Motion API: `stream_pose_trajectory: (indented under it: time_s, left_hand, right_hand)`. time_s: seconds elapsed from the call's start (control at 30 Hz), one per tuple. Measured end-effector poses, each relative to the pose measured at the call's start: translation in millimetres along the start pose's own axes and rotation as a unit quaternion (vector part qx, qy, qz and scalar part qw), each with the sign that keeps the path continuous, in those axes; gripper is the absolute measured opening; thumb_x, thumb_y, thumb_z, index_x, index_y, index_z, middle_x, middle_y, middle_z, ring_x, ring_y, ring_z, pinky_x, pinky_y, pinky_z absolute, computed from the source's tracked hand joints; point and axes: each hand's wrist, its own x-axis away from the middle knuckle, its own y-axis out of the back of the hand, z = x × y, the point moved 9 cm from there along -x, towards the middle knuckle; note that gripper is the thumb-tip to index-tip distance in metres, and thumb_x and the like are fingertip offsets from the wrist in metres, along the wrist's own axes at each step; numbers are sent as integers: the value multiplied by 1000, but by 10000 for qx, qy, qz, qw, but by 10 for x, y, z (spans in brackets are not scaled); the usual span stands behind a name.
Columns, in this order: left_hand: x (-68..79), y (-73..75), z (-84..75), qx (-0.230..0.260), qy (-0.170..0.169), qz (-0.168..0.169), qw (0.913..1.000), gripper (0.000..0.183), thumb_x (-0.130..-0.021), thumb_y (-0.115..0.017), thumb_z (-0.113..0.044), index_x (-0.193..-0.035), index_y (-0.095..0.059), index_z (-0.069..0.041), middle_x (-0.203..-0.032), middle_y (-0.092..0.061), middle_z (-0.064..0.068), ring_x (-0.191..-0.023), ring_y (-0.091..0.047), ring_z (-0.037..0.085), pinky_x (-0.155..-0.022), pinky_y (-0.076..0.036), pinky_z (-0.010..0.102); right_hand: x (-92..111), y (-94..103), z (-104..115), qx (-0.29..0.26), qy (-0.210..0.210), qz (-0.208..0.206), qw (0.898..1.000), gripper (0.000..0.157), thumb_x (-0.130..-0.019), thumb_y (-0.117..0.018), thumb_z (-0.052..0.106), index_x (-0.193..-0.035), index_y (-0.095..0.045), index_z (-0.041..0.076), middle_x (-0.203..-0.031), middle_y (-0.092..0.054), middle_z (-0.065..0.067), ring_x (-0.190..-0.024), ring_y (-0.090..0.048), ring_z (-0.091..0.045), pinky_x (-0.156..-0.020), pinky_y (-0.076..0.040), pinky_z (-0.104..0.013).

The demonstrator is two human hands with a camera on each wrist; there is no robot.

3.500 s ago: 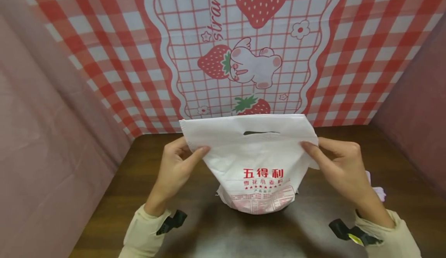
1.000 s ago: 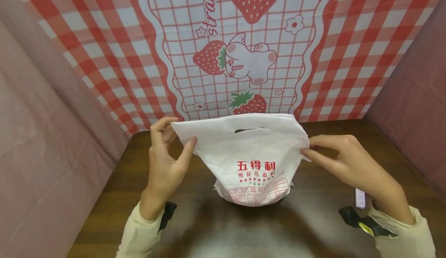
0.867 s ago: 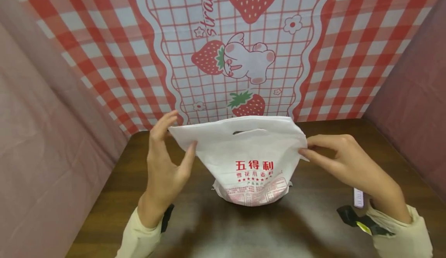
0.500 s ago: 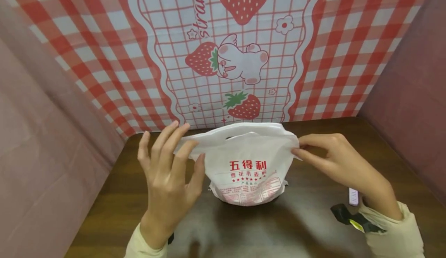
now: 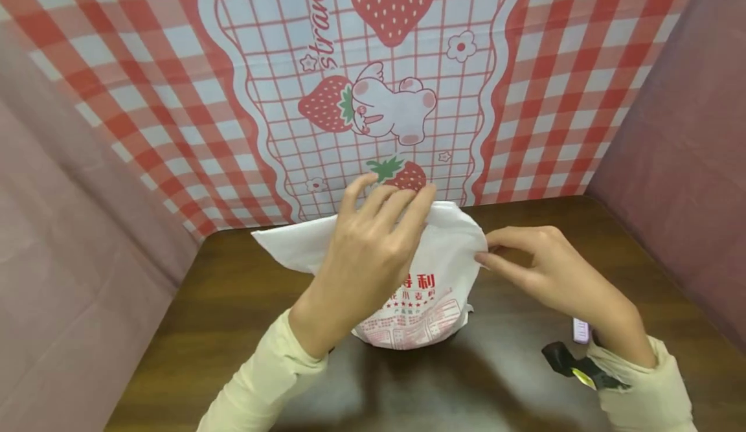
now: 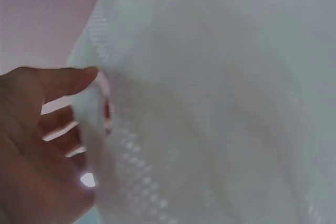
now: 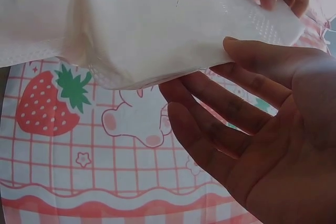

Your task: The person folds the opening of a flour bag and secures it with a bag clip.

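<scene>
A white cloth-like flour bag (image 5: 454, 238) with red lettering and a cut-out handle slot stands upright on the table. My right hand (image 5: 553, 270) pinches its right side edge between thumb and fingers. My left hand (image 5: 373, 244) reaches across the front and covers the slot and part of the lettering. In the left wrist view the left thumb (image 6: 79, 80) lies on the top band beside the slot, with the fingers behind that band. The bag's upper left corner sticks out free past the left wrist.
The bag stands on a dark wooden table (image 5: 233, 302). A small white and lilac object (image 5: 580, 330) lies by my right wrist. Behind hangs a checked strawberry cloth (image 5: 408, 114), with pink drapes (image 5: 64, 257) at the sides.
My left hand has let go of the bag's left edge, opened, and moved right to the top middle. The right hand keeps its pinch. The whole scene has shifted left in view.
</scene>
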Motion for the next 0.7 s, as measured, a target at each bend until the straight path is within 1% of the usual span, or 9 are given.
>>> stream_pose_trajectory:
  time_s: [0.03, 0.1, 0.2, 0.33, 0.4, 0.47, 0.53, 0.6, 0.7]
  left_hand:
    - [-6, 5, 17, 4, -14, -108, 9999, 23, -98, -54, -7, -117, -68, -7, -103, -71, 5, -95, -62, 21, -105, -38, 46]
    - [-9, 17, 52, 65, -49, -291, 9995, 21, -98, -51, -3, -106, -70, -7, -94, -71, 3, -86, -62, 19, -99, -42, 44]
    - [-10, 26, 113, 245, -67, -435, 9987, 20, -97, -52, -1, -97, -71, -8, -90, -71, 3, -81, -61, 18, -95, -43, 42]
    - [-20, 9, 209, 503, -18, -455, 9977, 19, -99, -53, -4, -92, -70, -8, -89, -71, 2, -81, -62, 17, -94, -43, 40]
    - [-22, -3, 263, 680, 41, -452, 9967, 18, -100, -54, -6, -89, -70, -8, -88, -71, 1, -80, -63, 17, -93, -43, 40]
    - [-23, -18, 306, 871, 82, -431, 9952, 18, -100, -55, -6, -88, -68, -9, -88, -71, 1, -78, -63, 16, -92, -44, 39]
    - [-27, -38, 336, 1013, 93, -397, 9940, 17, -99, -56, -7, -88, -68, -10, -88, -70, 0, -77, -62, 15, -91, -44, 39]
    - [-36, -58, 352, 1082, 74, -359, 9935, 15, -99, -58, -8, -88, -68, -10, -89, -71, 0, -77, -62, 15, -91, -44, 39]
    - [-45, -90, 377, 1056, 43, -338, 9938, 14, -97, -59, -6, -89, -69, -11, -91, -72, 0, -78, -62, 16, -91, -44, 39]
  right_hand:
    - [-12, -22, 3, -20, -22, 25, 10000, 24, -81, -80, 3, -97, -74, 20, -91, -71, 15, -83, -65, 0, -76, -48, -10]
    - [-30, -64, 1, 16, -91, 75, 9999, 22, -82, -80, 6, -97, -73, 21, -90, -70, 17, -81, -65, 0, -75, -47, -11]
    - [-55, -122, -12, 230, -208, 152, 9994, 19, -83, -79, 9, -96, -72, 21, -87, -68, 17, -76, -62, 0, -71, -46, -11]
    - [-80, -167, -10, 699, -266, 155, 9971, 16, -84, -79, 9, -94, -72, 19, -83, -66, 16, -71, -57, -1, -67, -48, -19]
    - [-82, -176, -6, 860, -283, 119, 9958, 15, -84, -77, 7, -92, -72, 18, -79, -64, 16, -68, -54, -2, -64, -48, -24]
    - [-66, -176, -8, 962, -298, 56, 9949, 15, -83, -77, 5, -90, -72, 16, -74, -61, 16, -65, -51, -2, -60, -47, -25]
    - [-38, -162, -17, 1037, -323, -70, 9941, 16, -81, -78, 2, -90, -73, 15, -71, -60, 15, -62, -48, -1, -57, -45, -24]
    - [3, -141, -29, 1223, -352, -230, 9916, 18, -78, -80, 2, -91, -75, 14, -66, -58, 14, -56, -42, 0, -53, -40, -24]
    - [65, -122, -25, 1617, -281, -528, 9850, 22, -77, -81, 4, -97, -76, 12, -62, -59, 12, -52, -38, -1, -49, -38, -27]
